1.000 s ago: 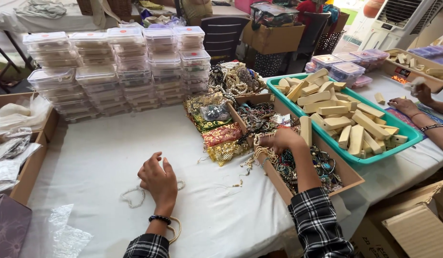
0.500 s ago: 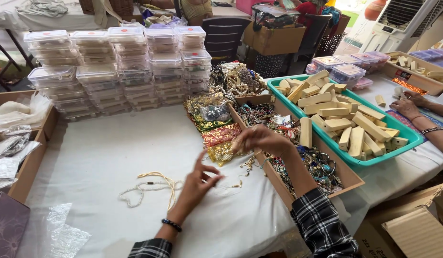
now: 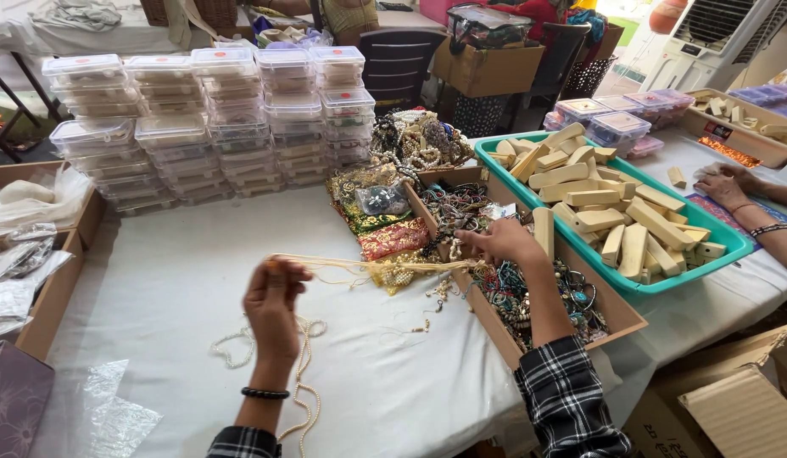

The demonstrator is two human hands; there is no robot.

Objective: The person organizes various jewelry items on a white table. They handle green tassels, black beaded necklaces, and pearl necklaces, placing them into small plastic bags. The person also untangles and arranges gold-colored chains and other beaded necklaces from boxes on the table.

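Note:
My left hand (image 3: 273, 307) is raised above the white table (image 3: 156, 280), pinching one end of a bundle of cream bead strings (image 3: 372, 265). The strings stretch level to my right hand (image 3: 499, 243), which grips the other end over the edge of a brown cardboard box of mixed jewellery (image 3: 618, 315). A white bead necklace (image 3: 302, 373) lies on the cloth under my left wrist. Gold and red embroidered pouches (image 3: 392, 239) lie just behind the stretched strings.
Stacks of clear plastic boxes (image 3: 207, 110) stand at the back left. A teal tray (image 3: 733, 246) of cream wooden blocks sits on the right, with another person's hands (image 3: 724, 185) beyond it. Cardboard boxes with plastic bags (image 3: 37, 246) line the left edge.
My left hand rose off the table and took hold of the strings. Both hands moved apart, pulling the strings taut between them; my right hand drew back from the box.

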